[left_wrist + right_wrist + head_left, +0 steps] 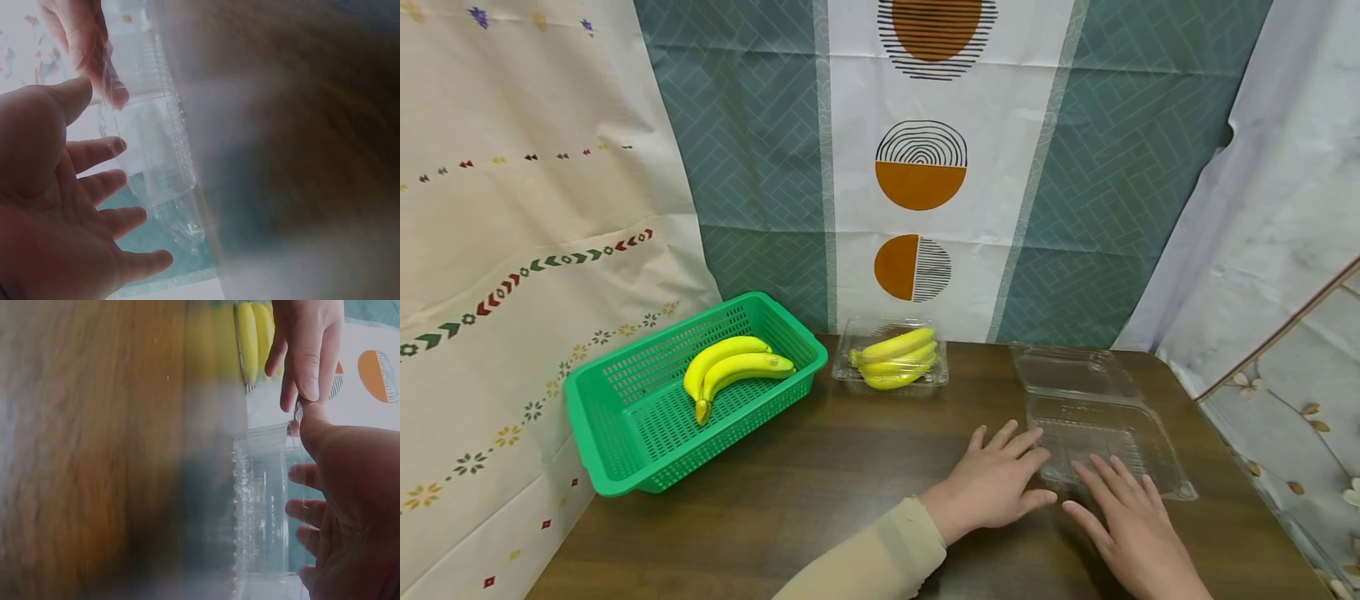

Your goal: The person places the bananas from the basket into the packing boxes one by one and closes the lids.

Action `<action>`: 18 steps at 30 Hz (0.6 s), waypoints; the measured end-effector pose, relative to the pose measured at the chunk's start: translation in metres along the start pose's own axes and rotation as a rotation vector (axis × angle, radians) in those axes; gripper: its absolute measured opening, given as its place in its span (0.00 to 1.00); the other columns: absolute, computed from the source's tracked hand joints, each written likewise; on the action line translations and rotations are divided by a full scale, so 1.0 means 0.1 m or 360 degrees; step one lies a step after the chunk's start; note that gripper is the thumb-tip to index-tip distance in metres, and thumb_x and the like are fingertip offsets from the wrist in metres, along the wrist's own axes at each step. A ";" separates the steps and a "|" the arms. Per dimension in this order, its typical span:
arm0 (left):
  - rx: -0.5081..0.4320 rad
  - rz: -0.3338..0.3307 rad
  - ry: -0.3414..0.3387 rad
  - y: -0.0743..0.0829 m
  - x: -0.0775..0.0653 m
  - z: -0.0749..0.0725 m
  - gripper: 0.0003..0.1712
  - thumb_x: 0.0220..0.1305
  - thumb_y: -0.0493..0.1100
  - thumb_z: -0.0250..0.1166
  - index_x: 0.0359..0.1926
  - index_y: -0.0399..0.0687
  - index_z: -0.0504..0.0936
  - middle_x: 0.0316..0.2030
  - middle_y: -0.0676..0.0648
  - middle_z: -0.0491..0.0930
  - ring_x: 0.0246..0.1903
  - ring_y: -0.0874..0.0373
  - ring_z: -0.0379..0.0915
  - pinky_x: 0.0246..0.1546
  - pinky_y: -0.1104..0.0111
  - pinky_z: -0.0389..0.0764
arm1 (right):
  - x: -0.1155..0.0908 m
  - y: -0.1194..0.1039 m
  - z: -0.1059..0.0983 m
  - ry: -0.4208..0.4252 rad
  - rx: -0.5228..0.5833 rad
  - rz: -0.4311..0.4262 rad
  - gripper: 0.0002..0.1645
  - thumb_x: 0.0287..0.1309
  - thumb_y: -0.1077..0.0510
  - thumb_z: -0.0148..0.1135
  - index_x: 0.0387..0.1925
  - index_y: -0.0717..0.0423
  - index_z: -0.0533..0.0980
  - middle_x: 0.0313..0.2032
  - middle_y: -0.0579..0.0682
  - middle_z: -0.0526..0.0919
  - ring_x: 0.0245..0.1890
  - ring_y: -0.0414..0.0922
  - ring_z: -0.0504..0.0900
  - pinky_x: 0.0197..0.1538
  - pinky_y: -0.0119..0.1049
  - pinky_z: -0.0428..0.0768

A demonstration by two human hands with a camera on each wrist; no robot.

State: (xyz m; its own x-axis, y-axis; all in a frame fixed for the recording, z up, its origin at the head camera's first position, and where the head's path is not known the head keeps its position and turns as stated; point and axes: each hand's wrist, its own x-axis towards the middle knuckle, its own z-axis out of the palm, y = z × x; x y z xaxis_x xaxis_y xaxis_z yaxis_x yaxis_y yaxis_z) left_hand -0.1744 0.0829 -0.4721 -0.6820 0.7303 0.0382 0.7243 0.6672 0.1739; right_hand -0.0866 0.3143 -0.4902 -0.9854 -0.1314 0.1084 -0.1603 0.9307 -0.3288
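Observation:
A clear plastic clamshell container [1157, 429] lies unfolded on the right of the table, its lid [1075, 372] flipped toward the back. My left hand [996, 483] is at the near left corner of its base, fingers spread and pointing forward. Over the near edge reaches my right hand [1135, 533], its fingers extended and apart. In the left wrist view, the left fingertips [115, 147] overlap the side of the container. Seen from the right wrist, the right fingers [306, 512] lie along the container's wall. Neither hand grips anything.
A second clear container [943, 375] holding bananas [898, 358] stands at the back middle. On the left, a green perforated basket [587, 425] has two bananas [741, 367] in it. Hung fabric [760, 158] rises behind the brown table [820, 492].

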 end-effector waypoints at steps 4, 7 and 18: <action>-0.0005 -0.0007 0.0008 -0.07 -0.05 -0.01 0.39 0.82 0.75 0.48 0.84 0.71 0.67 0.87 0.61 0.50 0.86 0.54 0.45 0.80 0.43 0.60 | 0.04 -0.06 0.03 0.0002 0.0005 -0.0026 0.43 0.81 0.36 0.62 0.81 0.60 0.70 0.79 0.74 0.64 0.79 0.77 0.56 0.80 0.76 0.38; -0.0005 -0.0011 0.0021 -0.12 -0.08 -0.01 0.39 0.82 0.74 0.48 0.84 0.70 0.68 0.87 0.61 0.50 0.86 0.54 0.45 0.80 0.42 0.59 | 0.06 -0.11 0.04 0.0009 0.0010 -0.0041 0.42 0.80 0.37 0.63 0.81 0.59 0.70 0.79 0.73 0.65 0.80 0.76 0.56 0.80 0.75 0.38; -0.0003 -0.0048 0.0055 -0.29 -0.21 -0.04 0.38 0.83 0.73 0.50 0.84 0.67 0.70 0.87 0.59 0.53 0.86 0.52 0.49 0.79 0.41 0.61 | 0.13 -0.31 0.10 0.0049 0.0044 -0.0101 0.41 0.80 0.38 0.64 0.80 0.57 0.72 0.80 0.69 0.66 0.81 0.73 0.57 0.82 0.72 0.40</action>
State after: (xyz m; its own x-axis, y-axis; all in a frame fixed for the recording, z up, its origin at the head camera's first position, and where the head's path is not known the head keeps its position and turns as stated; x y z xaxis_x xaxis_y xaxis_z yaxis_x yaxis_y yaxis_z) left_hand -0.1820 0.0476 -0.4740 -0.7068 0.7042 0.0669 0.7030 0.6887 0.1776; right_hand -0.0953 0.2801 -0.4881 -0.9710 -0.1792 0.1584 -0.2246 0.9110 -0.3460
